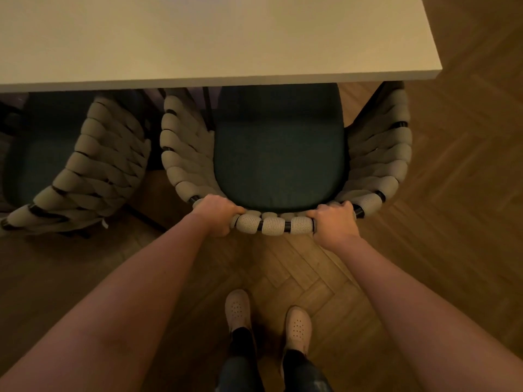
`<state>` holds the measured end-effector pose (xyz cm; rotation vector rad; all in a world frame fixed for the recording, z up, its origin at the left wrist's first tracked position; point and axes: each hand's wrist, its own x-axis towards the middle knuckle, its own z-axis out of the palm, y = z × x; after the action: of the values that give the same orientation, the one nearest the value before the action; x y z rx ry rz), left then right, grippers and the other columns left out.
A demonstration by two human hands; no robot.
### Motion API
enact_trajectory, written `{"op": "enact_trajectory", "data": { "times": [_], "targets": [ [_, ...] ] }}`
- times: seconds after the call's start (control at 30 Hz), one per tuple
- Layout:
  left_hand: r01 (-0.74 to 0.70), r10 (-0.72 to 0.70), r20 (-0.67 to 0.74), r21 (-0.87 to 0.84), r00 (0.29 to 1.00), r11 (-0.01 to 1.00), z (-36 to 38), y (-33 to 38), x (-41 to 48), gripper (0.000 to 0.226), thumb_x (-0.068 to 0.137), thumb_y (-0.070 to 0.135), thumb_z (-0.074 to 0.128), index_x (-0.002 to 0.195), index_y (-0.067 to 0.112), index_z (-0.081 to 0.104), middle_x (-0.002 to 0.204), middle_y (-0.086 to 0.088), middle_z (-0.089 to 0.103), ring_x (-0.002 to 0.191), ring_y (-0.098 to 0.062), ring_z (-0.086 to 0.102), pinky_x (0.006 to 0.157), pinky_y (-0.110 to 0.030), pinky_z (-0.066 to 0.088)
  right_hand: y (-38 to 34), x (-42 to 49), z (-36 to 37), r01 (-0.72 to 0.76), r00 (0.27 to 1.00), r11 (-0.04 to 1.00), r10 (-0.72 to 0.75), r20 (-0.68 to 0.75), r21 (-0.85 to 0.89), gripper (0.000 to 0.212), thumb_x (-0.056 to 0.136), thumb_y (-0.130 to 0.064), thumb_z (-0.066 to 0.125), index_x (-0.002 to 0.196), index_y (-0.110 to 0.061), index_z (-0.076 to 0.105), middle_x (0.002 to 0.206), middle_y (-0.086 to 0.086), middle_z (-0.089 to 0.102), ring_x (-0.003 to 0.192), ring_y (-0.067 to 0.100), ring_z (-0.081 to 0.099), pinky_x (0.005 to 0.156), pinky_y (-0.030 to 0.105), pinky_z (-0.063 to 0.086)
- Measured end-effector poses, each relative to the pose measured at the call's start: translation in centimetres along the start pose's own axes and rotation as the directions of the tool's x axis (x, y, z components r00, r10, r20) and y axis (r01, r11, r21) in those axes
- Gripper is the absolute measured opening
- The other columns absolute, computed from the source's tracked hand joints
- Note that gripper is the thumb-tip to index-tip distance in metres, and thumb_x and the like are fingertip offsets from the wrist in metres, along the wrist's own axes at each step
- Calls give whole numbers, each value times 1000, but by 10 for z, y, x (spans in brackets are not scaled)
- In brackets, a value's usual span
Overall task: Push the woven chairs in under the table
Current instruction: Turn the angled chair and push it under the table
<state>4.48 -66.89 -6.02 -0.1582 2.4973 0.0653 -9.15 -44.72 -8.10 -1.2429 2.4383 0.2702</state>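
A woven chair (283, 223) with thick beige cord on a black frame and a dark green seat cushion (280, 154) stands right in front of me. The front of its seat lies under the pale table (198, 38). My left hand (218, 215) grips the top rail of its curved back on the left. My right hand (335, 222) grips the same rail on the right. A second woven chair (93, 171) of the same kind stands to the left, its seat partly under the table too.
Wooden herringbone parquet (452, 193) covers the floor. The table's right corner (437, 70) ends above the open floor on the right. My two feet in pale shoes (237, 309) stand just behind the chair. A dark table leg (368, 106) slants down at the right.
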Motion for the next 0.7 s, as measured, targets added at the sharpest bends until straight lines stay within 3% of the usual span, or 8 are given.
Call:
{"op": "enact_trajectory", "data": {
  "times": [0.27, 0.53, 0.7],
  "targets": [
    [44, -44, 31, 1, 999, 999, -5, -1, 6, 58, 91, 26, 58, 143, 36, 36, 119, 2, 60, 105, -16, 58, 87, -29, 45, 7, 11, -4, 49, 999, 999, -49, -11, -24, 28, 88, -34, 59, 115, -39, 62, 94, -7, 60, 95, 19, 58, 90, 41, 36],
    [18, -18, 37, -6, 999, 1000, -4, -7, 9, 55, 92, 28, 59, 142, 34, 38, 117, 3, 61, 101, -14, 58, 78, -24, 43, 7, 12, -8, 36, 999, 999, -36, 19, -11, 26, 88, -33, 60, 113, -38, 61, 95, -7, 59, 97, 19, 57, 92, 43, 35],
    [87, -88, 28, 24, 996, 996, 4, -3, 11, 50, 90, 29, 60, 137, 34, 43, 118, 3, 61, 109, -18, 57, 100, -40, 38, 4, 11, -9, 21, 1000, 999, -20, 19, -39, 24, 87, -31, 60, 111, -36, 60, 97, -5, 59, 98, 20, 57, 93, 44, 35]
  ]
}}
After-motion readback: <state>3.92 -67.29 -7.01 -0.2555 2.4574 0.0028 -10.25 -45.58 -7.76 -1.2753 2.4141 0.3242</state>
